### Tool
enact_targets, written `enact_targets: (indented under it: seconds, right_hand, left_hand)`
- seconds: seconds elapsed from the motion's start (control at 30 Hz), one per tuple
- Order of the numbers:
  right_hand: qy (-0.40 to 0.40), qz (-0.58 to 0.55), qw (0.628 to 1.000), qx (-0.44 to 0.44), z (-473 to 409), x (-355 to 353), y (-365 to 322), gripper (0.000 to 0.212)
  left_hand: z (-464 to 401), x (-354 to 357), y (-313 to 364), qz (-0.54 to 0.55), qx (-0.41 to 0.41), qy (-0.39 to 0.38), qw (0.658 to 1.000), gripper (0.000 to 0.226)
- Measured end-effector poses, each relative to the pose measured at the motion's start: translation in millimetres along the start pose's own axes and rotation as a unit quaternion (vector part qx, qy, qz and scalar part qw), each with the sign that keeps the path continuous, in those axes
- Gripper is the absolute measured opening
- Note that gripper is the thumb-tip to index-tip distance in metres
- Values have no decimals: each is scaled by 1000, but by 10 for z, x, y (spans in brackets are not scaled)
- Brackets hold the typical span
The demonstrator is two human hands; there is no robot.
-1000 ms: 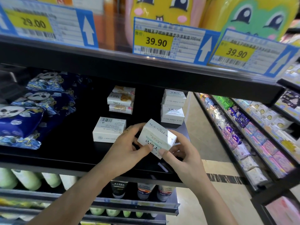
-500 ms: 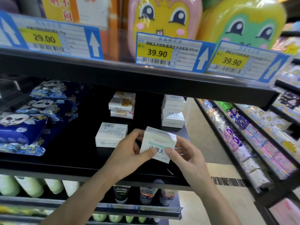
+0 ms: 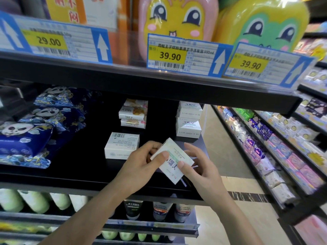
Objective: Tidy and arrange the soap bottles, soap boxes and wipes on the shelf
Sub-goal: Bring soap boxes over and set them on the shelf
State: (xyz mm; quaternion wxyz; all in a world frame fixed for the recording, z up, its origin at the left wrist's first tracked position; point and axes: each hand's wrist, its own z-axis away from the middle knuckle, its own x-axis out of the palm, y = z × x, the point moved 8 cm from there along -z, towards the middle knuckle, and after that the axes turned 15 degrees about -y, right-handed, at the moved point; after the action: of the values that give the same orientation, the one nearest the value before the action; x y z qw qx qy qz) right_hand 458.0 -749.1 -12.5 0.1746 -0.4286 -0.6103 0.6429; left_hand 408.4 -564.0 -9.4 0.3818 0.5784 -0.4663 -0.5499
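Note:
Both hands hold a white soap box point(image 3: 174, 160) with green print, tilted, above the front of the black shelf point(image 3: 79, 175). My left hand point(image 3: 143, 163) grips its left side with the thumb on the printed face. My right hand point(image 3: 198, 165) pinches its right edge. A single white soap box point(image 3: 122, 145) lies flat on the shelf just left of them. Behind stand a stack of white soap boxes point(image 3: 189, 119) and a stack of flowered soap boxes point(image 3: 134, 114). Blue panda-print wipes packs point(image 3: 26, 138) fill the shelf's left side.
Cartoon-faced bottles point(image 3: 178, 20) and price tags point(image 3: 182, 56) sit on the shelf above. Green bottles point(image 3: 35, 200) and dark tubes point(image 3: 132, 209) stand on the shelf below. To the right, an aisle floor and another rack of packaged goods point(image 3: 276, 147).
The box has been turned in my hands from a corner-up pose to a face-up, more steeply tilted one. The camera view has shifted slightly downward.

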Motion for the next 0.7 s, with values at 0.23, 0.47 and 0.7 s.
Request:
enact_targets:
  seconds: [0.23,0.47,0.7]
  right_hand:
    - [-47,-56,997,-15,-7,27,-68,39]
    - [-29,-94,995,-22,2,-13,-18,41]
    - [-30,-90,995,-14,10,-11,-25,41]
  left_hand:
    - [51,-39,73,-55,30,32,997,34]
    - [246,-330,317,-263,80,134,952,34]
    - [106,-693,164,-547,-164,7,821,84]
